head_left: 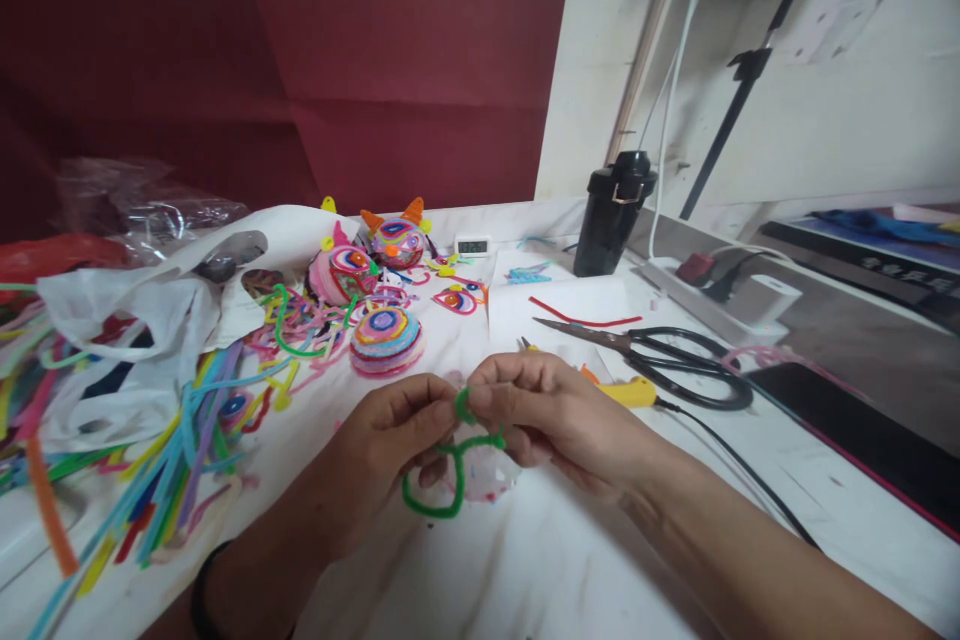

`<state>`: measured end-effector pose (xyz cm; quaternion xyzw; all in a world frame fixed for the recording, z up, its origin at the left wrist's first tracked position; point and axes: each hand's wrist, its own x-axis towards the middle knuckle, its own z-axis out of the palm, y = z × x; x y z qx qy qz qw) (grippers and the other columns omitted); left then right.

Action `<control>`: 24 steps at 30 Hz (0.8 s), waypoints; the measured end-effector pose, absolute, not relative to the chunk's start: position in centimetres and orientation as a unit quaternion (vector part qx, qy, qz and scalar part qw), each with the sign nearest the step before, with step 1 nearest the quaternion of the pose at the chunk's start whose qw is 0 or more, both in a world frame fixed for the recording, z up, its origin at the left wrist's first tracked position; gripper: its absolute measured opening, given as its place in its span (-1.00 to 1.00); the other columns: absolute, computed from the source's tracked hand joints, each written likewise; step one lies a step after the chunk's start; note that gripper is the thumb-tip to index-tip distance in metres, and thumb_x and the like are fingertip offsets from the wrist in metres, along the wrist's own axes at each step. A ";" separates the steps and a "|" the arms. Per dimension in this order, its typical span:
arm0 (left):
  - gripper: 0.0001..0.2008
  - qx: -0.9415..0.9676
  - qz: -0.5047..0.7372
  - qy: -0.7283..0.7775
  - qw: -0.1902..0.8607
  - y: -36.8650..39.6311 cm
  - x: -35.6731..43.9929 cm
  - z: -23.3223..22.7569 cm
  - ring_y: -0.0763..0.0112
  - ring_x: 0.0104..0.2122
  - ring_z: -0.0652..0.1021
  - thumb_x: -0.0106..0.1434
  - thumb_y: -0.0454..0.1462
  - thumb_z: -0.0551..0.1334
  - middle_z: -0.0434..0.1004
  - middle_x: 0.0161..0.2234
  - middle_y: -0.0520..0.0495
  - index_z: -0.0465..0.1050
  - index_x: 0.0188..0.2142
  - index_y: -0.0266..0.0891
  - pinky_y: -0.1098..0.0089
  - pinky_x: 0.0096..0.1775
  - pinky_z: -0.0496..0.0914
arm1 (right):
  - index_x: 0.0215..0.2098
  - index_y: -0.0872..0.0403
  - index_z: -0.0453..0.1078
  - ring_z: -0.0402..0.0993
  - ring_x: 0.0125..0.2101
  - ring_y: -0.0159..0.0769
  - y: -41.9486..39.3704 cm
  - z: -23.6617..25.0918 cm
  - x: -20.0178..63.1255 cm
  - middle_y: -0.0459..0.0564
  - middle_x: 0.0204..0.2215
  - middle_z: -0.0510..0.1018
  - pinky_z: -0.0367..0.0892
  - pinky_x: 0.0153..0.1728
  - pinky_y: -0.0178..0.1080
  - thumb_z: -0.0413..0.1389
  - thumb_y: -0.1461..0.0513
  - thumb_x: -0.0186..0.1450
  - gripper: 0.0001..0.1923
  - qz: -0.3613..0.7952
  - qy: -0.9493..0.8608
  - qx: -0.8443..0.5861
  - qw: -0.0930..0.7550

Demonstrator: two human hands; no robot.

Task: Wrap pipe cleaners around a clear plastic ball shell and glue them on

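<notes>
L hand [390, 425] and R hand [536, 410] meet mid-frame just above the white table cover [600, 540], both closed in a fingertip pinch on a green pipe cleaner [439, 480]. L fingers curled, thumb + index gripping the piece at its top bend; R fingers bunched tight on the same bend from the other side, hands nearly touching. Pipe cleaner hangs down from the pinch, curls into a loop below and between the hands, w/ a short arm running toward the R palm. Under the loop, a pale pinkish round piece [487, 475] lies on the cover, partly hidden by the fingers; can't tell what it is. Dark band on L wrist [201, 585]. Just behind R hand: yellow-handled tool [628, 392] w/ black cord trailing off to the R, then big black scissors [675, 360], blades pointing L, and a red pipe cleaner strip [574, 315] on white paper. Behind L hand: round striped pipe-cleaner dome [386, 340], further back two multicolour pipe-cleaner heads, one w/ orange horns [397, 238]. Far L: loose pile of mixed-colour pipe cleaners [161, 460] and white plastic bag [127, 350]. Back: small digital clock [472, 245], black bottle [613, 212], white power strip [712, 305] near wall. Dark red backdrop.
</notes>
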<state>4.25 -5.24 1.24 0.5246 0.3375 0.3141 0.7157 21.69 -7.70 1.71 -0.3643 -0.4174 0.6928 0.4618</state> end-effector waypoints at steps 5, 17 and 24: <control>-0.72 0.592 0.280 0.356 0.667 -5.2 4.2 1.1 0.57 -0.58 0.33 0.10 -0.10 0.35 0.35 -0.55 0.07 0.44 -0.41 -0.30 0.50 -0.52 0.22 | -0.49 0.14 0.41 0.08 -0.72 -0.60 -7.7 1.4 21.7 -0.23 -0.67 0.35 -0.08 -0.70 -0.44 0.33 0.16 0.03 -0.75 0.645 -0.458 -0.386 0.474; -0.68 0.564 0.368 0.408 0.616 -5.2 4.6 1.1 0.64 -0.68 0.16 0.07 -0.07 0.33 0.14 -0.67 0.19 0.34 -0.52 -0.26 0.56 -0.63 0.07 | -0.40 0.16 0.50 0.39 -0.44 -0.34 -8.7 0.5 21.0 0.02 -0.46 0.49 0.24 -0.44 -0.30 0.05 0.40 0.28 -0.81 0.113 -0.806 -0.355 0.460; -0.72 0.579 0.410 0.394 0.584 -5.0 4.5 1.2 0.61 -0.64 0.21 0.13 -0.09 0.30 0.22 -0.62 0.15 0.36 -0.45 -0.26 0.54 -0.60 0.11 | -0.44 0.10 0.55 0.28 -0.54 -0.44 -8.6 1.1 20.7 -0.10 -0.53 0.44 0.16 -0.55 -0.36 0.17 0.26 0.24 -0.86 0.336 -0.687 -0.413 0.494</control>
